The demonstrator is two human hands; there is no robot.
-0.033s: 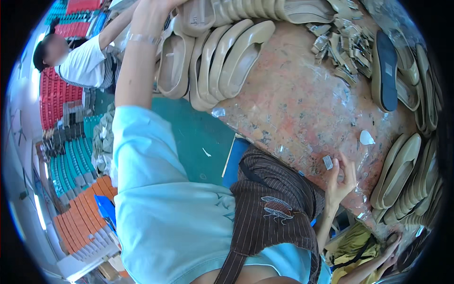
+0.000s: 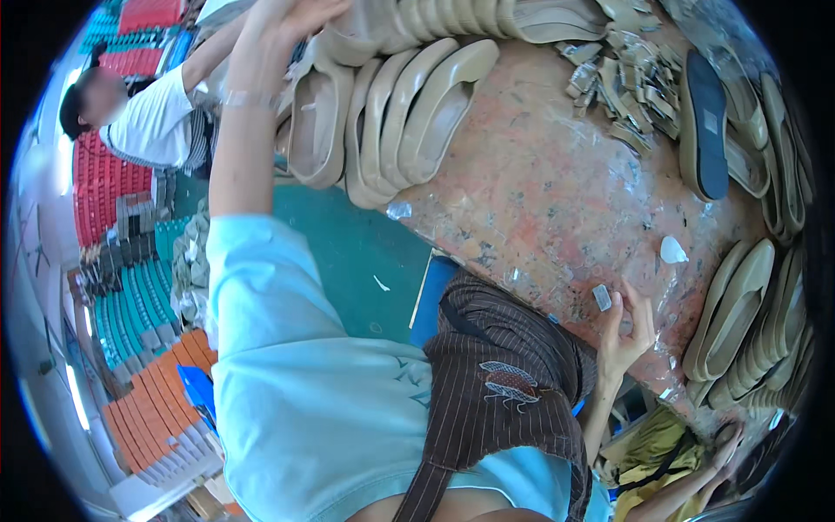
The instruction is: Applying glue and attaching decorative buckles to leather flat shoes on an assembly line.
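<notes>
My left arm stretches up to the far left of the table, where my left hand (image 2: pixel 300 12) reaches over beige shoes (image 2: pixel 316 122). Its visible fingers extend toward the row, partly cut off by the upper edge; nothing shows in them. Near the table's front edge rests my right hand (image 2: pixel 628 337), thumb and fingers bent slightly apart. Just beside the thumb tip is a small silvery rectangular piece (image 2: pixel 602 297); whether the thumb touches it I cannot tell. A white scrap (image 2: pixel 672 250) lies beyond that hand.
Strap-like pieces (image 2: pixel 639 87) are heaped at the far right, beside a shoe (image 2: pixel 704 126) with its dark sole showing. More beige shoes (image 2: pixel 731 300) line the right side of the worn table (image 2: pixel 522 174). A person (image 2: pixel 148 130) is at far left, and another person's arm (image 2: pixel 687 487) at lower right.
The view has shifted slightly. My left hand has come a little lower in the picture, so more of its fingers show. My right hand has hardly moved.
</notes>
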